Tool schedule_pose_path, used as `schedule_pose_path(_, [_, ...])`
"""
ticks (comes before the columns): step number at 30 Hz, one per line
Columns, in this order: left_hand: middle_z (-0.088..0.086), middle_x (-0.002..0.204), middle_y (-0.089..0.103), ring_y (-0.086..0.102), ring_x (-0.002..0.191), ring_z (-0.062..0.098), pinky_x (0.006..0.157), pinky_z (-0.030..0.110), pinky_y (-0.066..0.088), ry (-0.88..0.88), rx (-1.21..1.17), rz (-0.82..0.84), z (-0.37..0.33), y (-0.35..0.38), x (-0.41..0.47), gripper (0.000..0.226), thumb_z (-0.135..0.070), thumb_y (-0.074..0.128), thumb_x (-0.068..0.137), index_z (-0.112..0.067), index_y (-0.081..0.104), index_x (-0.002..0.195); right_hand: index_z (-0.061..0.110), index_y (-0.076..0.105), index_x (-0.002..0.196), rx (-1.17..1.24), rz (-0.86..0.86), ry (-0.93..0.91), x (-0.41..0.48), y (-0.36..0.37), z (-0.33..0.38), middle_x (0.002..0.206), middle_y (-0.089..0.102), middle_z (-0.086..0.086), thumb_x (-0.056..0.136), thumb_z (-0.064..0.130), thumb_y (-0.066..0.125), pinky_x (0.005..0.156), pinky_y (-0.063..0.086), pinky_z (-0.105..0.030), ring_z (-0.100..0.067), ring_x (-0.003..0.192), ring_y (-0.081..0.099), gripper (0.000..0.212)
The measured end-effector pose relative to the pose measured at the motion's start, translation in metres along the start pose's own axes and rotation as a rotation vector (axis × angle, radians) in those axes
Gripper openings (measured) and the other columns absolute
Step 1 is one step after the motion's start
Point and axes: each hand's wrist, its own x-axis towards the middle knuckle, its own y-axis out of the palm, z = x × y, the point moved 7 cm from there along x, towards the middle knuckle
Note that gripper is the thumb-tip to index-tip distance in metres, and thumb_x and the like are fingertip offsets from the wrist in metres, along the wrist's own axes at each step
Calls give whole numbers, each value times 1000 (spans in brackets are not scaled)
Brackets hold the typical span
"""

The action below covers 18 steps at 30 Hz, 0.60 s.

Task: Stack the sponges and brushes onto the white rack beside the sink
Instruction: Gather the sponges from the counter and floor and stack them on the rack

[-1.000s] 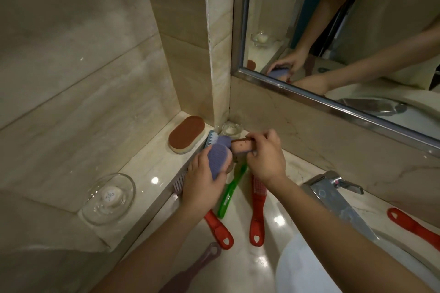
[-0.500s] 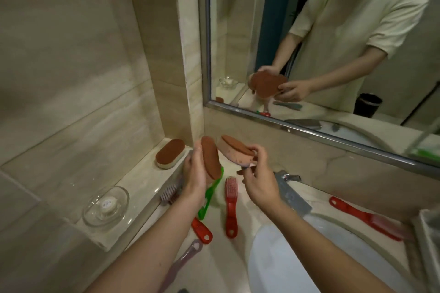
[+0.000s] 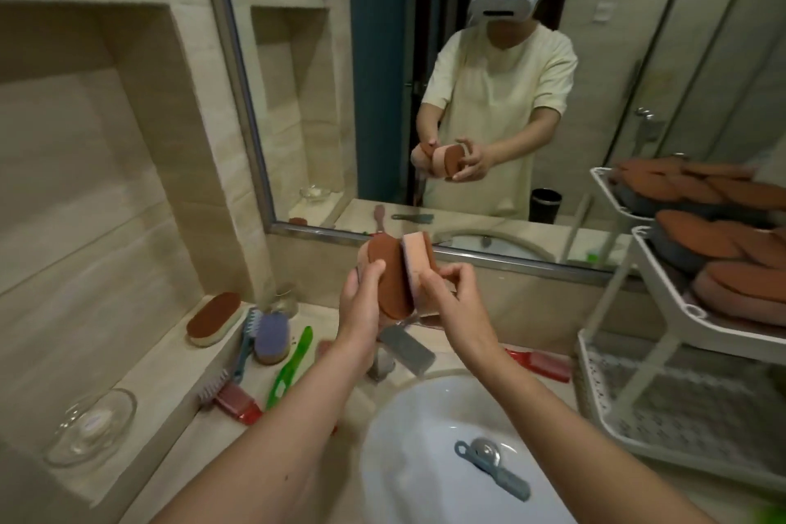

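In front of the mirror I hold two oval sponges side by side and on edge. My left hand [image 3: 361, 302] grips a brown-faced sponge [image 3: 389, 281]. My right hand [image 3: 451, 302] pinches a pink sponge with a brown back [image 3: 416, 268]. The white rack [image 3: 663, 298] stands at the right of the sink [image 3: 408, 455], its upper tiers piled with several brown sponges [image 3: 723, 234]. On the counter at left lie a purple sponge [image 3: 272, 336], a green brush [image 3: 289, 366], a red brush [image 3: 236, 398] and a blue-handled brush [image 3: 246, 340].
Another brown sponge [image 3: 215, 317] and a glass dish [image 3: 91, 423] sit on the ledge at left. The tap [image 3: 404, 349] stands below my hands, with a red brush [image 3: 540, 362] to its right. A grey-blue brush [image 3: 493, 466] lies in the basin. The rack's bottom tray [image 3: 638, 400] holds nothing.
My view has lifted and swung right, bringing the rack into sight. Both hands have risen from the counter with a sponge each and brought the two sponges together above the tap.
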Motion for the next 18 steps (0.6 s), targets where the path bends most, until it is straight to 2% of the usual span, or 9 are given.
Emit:
schedule_pose_path(2, [5,103,66,65,93,23,65,35,57,17,72,38,-1,29,-13,22,-48,53,91,-32,58,105,21,43,101,31,-45,18,-6,-27,7,107,56,-3,80,48,66,62,59,-30,-12,86,67,42])
schedule_pose_path(4, [7,109,66,64,97,24,78,40,56,28,93,48,1,54,-26,24,-46,49,94,-30,58,109,17,43,105,98,-81,51,-11,-54,11,110,55,-5,86,37,66,62,59,-30,-16,90,65,36])
schedule_pose_path(7, [6,129,58,59,111,23,79,34,55,106,145,56,-1,89,-44,38,-42,40,101,-27,48,135,16,45,110,206,-137,79,-19,-93,18,112,55,-7,90,28,63,58,56,-26,-18,92,64,29])
schedule_pose_path(9, [3,147,42,46,130,25,99,42,47,167,222,82,-3,112,-53,45,-37,35,104,-35,30,148,19,44,112,206,-164,48,-25,-116,25,112,54,-4,92,26,61,56,54,-23,-15,90,64,27])
schedule_pose_path(11, [2,152,35,39,135,25,108,47,40,192,256,110,-4,135,-63,47,-33,35,104,-40,25,149,23,43,115,204,-185,18,-29,-138,31,111,54,1,93,25,59,54,53,-21,-14,90,63,27])
schedule_pose_path(13, [3,152,31,40,132,26,105,45,43,184,273,152,-4,158,-72,54,-32,44,101,-43,23,149,28,44,116,218,-213,1,-33,-159,38,113,54,3,93,27,58,53,52,-21,-14,91,63,27])
schedule_pose_path(15, [-2,148,23,43,123,22,89,27,49,210,326,199,-6,179,-80,76,-35,60,92,-41,14,152,32,46,116,227,-238,-31,-37,-178,48,116,56,1,88,34,59,54,52,-22,-15,91,63,30])
schedule_pose_path(17, [-10,139,16,40,114,15,76,15,43,274,407,230,-9,198,-88,98,-40,73,80,-39,7,152,39,46,113,229,-262,-64,-40,-198,60,116,57,3,80,44,55,55,53,-23,-16,95,63,34])
schedule_pose_path(18, [-13,135,14,38,114,13,79,17,42,323,450,241,-12,208,-91,106,-42,76,76,-37,3,153,41,46,114,236,-275,-72,-42,-209,64,117,57,4,80,46,54,58,55,-27,-18,99,63,35])
